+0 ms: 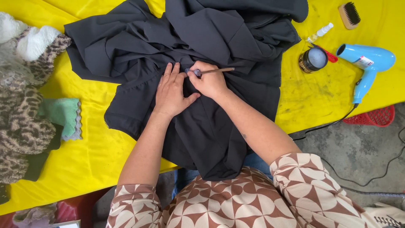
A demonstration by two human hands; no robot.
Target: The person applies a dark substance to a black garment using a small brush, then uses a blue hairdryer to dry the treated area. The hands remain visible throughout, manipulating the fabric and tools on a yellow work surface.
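Two hands meet at the middle of a black garment (219,38) spread in folds across the table. We note our left hand (171,90) lying flat on the cloth, fingers apart, pressing it down. Our right hand (209,80) sits just beside it, touching at the thumb, and is clamped on a thin brush (213,71) whose bristled tip touches the fabric between the two hands. A yellow cover (88,160) lies under the garment. To the right we record a dark round tin (312,59), a small spray bottle (320,32), a blue hair dryer (366,63) and a wooden brush (349,15). Leopard-print fabrics (21,122) and a green cloth (62,112) lie at left. Bare grey floor (358,147) with a cable (375,175) shows below right.
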